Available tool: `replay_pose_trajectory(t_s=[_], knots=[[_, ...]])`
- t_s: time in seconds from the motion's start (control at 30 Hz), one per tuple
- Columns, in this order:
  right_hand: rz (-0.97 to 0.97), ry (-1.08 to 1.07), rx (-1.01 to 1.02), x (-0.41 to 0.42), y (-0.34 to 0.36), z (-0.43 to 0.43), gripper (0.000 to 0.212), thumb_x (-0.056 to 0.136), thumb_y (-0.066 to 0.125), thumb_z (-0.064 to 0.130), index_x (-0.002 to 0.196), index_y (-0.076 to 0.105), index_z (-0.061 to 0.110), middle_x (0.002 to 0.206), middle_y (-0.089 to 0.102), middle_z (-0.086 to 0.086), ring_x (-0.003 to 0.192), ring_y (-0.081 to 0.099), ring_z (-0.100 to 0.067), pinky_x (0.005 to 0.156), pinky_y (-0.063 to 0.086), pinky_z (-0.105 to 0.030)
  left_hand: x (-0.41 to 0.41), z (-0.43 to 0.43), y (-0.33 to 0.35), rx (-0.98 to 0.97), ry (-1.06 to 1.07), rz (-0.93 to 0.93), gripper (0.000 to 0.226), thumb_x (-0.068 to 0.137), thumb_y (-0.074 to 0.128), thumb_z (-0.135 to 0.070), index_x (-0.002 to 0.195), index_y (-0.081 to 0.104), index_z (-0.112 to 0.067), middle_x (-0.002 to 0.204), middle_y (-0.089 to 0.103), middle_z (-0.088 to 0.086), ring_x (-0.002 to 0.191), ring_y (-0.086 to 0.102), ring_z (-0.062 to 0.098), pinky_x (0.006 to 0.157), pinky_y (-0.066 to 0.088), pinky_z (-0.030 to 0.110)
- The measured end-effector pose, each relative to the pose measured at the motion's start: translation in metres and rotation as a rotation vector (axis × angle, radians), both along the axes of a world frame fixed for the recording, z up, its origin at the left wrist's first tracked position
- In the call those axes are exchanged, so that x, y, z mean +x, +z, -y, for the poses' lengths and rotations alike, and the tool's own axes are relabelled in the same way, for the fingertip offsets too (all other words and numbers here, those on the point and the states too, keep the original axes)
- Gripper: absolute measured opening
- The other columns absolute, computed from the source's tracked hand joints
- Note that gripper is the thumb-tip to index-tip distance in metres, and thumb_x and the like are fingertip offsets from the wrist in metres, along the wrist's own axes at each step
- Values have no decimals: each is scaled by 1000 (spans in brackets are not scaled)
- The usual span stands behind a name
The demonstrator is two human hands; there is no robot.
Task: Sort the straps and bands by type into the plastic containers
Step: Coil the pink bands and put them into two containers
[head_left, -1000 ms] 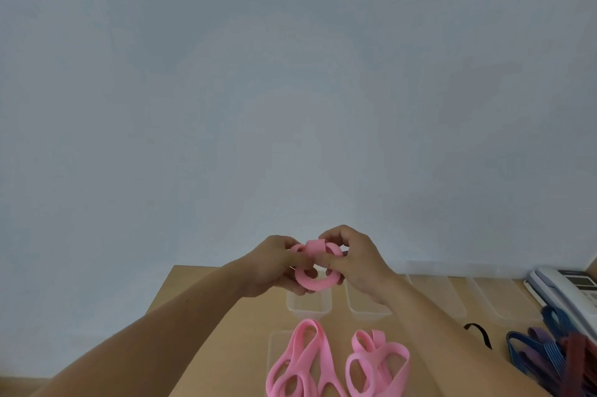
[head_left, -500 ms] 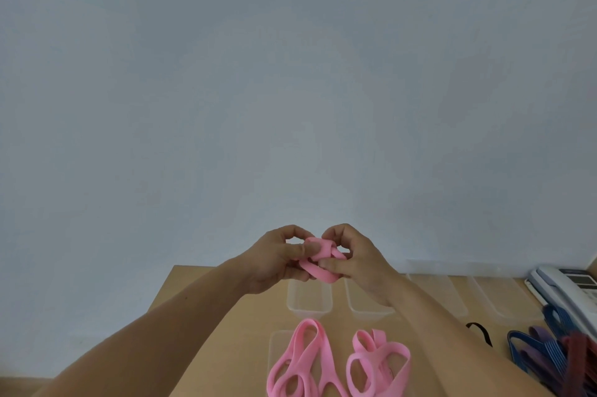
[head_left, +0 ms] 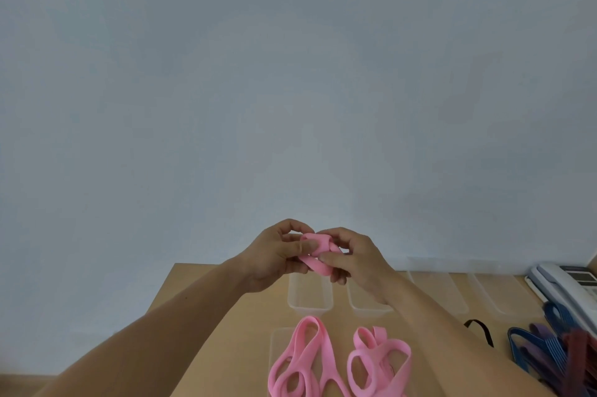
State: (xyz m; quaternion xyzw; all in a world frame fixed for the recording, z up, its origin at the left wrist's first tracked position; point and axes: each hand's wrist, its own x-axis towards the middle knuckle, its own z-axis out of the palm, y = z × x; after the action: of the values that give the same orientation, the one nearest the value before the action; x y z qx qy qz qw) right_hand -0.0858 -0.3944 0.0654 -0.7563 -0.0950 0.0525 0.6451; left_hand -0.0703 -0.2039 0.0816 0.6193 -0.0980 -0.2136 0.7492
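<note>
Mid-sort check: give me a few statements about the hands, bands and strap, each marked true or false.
1. The left hand and right hand both pinch one pink band. True.
2. That band rests inside a container. False: it is held in the air above the table.
3. Blue bands lie at the table's right end. True.
4. The black strap is in the left hand. False: it lies on the table beside the right forearm.
</note>
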Motion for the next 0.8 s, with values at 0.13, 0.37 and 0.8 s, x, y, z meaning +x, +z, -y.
replay_pose_trajectory(t_s=[0.13, 0.37, 0.8], knots=[[-192, 85, 185, 2, 1, 4, 41, 78, 57, 20, 117, 68, 15, 90, 68, -12, 68, 58, -23, 59, 45, -31, 2, 0, -5, 65, 65, 55, 19, 84, 71, 1, 99, 61, -4, 98, 63, 14, 75, 64, 26, 63, 54, 28], [-42, -46, -20, 4, -5, 5, 25, 90, 69, 13, 114, 68, 17, 76, 68, 0, 58, 58, -12, 58, 48, -24, 2, 2, -15, 203, 98, 234, 23, 83, 76, -5, 101, 62, -4, 108, 61, 11, 80, 71, 27, 72, 58, 33], [-44, -134, -74, 16, -13, -7, 21, 85, 74, 14, 105, 71, 16, 77, 67, -1, 54, 55, -12, 52, 44, -23, 18, -18, -27, 215, 93, 131, 20, 90, 69, -4, 108, 62, -1, 103, 71, 19, 79, 72, 34, 82, 60, 42]])
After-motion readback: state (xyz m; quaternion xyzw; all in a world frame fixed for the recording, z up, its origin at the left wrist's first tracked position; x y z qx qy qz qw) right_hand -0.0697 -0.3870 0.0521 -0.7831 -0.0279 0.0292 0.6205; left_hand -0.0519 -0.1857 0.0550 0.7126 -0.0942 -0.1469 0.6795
